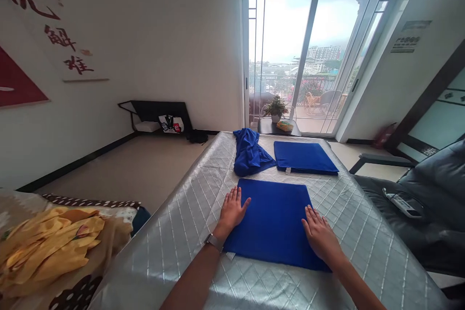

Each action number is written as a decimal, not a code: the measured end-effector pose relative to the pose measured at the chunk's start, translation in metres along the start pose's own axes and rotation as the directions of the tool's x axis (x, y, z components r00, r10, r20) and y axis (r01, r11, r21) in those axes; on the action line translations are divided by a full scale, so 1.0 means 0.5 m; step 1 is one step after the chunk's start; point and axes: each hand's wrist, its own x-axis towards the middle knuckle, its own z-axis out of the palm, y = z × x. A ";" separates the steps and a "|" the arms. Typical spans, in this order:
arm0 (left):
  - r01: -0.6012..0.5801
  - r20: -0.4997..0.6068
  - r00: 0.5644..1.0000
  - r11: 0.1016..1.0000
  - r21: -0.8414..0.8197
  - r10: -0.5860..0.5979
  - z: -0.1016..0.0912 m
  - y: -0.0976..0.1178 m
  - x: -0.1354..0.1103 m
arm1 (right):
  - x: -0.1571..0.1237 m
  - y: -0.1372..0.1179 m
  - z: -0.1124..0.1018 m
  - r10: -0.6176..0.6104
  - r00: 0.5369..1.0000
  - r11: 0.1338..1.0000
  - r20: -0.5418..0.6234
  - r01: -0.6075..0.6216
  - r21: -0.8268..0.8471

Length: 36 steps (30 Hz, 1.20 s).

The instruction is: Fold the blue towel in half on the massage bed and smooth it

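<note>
A folded blue towel point(273, 218) lies flat on the silver quilted table cover point(189, 223) right in front of me. My left hand point(232, 211) rests flat on the towel's left edge, fingers spread and open. My right hand point(320, 236) lies flat on its right edge, open too. Further back sits a stack of folded blue towels point(304, 157). To its left is a crumpled, unfolded blue towel point(249, 152). A watch is on my left wrist.
A yellow cloth point(47, 247) lies on patterned bedding at the lower left. A dark armchair point(432, 203) with a remote control point(403, 202) stands to the right. A small table with a potted plant point(276, 108) sits before the glass balcony door point(312, 48).
</note>
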 end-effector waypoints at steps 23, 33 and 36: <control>-0.589 -0.031 0.801 0.778 -0.220 0.598 0.037 0.376 -0.084 | -0.040 0.012 0.037 -0.026 0.997 1.000 -0.071 0.025 -0.008; -0.312 0.135 0.935 0.942 -0.120 0.327 -0.037 0.067 -0.134 | -0.038 -0.008 0.005 0.039 0.998 0.998 -0.056 -0.036 0.048; -0.209 0.134 0.966 0.974 -0.087 0.219 -0.033 -0.008 -0.156 | -0.037 0.001 0.016 0.039 0.996 0.996 -0.081 -0.033 0.077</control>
